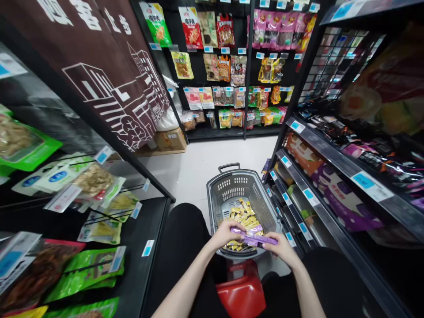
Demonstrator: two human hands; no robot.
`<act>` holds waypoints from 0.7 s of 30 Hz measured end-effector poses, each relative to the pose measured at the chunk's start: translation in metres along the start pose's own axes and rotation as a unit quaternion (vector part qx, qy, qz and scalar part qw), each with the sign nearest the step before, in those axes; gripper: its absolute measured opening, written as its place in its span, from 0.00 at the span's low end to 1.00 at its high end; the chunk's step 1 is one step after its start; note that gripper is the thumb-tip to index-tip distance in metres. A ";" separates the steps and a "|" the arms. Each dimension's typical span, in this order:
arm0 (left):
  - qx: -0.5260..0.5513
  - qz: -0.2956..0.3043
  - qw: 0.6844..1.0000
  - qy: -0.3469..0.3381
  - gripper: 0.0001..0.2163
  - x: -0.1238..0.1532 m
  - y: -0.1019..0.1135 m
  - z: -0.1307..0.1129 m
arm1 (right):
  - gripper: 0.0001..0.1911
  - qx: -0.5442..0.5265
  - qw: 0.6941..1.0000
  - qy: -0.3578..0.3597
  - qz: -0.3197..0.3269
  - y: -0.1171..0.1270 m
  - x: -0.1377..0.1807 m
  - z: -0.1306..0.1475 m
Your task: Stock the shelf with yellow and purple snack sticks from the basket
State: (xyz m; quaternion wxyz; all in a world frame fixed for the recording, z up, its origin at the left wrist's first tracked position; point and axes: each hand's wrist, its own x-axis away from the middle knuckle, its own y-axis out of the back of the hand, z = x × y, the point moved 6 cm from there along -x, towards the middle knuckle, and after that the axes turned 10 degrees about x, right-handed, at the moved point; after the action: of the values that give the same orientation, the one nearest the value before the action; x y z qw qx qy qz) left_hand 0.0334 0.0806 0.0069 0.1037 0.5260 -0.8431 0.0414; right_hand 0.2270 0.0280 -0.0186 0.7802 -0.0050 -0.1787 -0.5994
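My left hand (225, 235) and my right hand (281, 248) both grip a small stack of flat purple packets (255, 238), held level just over the near rim of a grey plastic shopping basket (218, 198). Several yellow packets (243, 214) lie in the bottom of the basket. The left fingers curl over the packets' left end, the right hand pinches the right end. I sit low, with my dark-trousered knees on either side of a red stool (241, 293).
Black shelves of snack bags stand close on both sides: green and clear bags on the left (89, 185), purple and orange packs on the right (331, 185). A rack of hanging snacks (228, 66) closes the aisle's far end. A cardboard box (170, 139) sits on the pale floor.
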 end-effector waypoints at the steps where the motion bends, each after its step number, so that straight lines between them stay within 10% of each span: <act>1: -0.011 0.000 1.000 -0.005 0.10 -0.001 -0.001 0.000 | 0.17 0.004 1.000 -0.003 -0.010 0.002 0.000 -0.001; 11: 0.037 0.025 0.997 0.068 0.16 -0.003 -0.024 0.018 | 0.12 0.231 0.967 0.006 -0.109 0.005 0.000 0.007; 21: 0.124 0.118 0.980 0.107 0.16 -0.002 -0.030 0.025 | 0.08 0.089 0.994 0.014 0.063 -0.031 -0.011 -0.003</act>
State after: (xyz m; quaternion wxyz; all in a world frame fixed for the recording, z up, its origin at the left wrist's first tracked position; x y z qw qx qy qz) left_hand 0.0580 0.0641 -0.0190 0.1214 0.4243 -0.8716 0.2132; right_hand 0.1958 0.0293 -0.0308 0.8161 0.0619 -0.2198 -0.5310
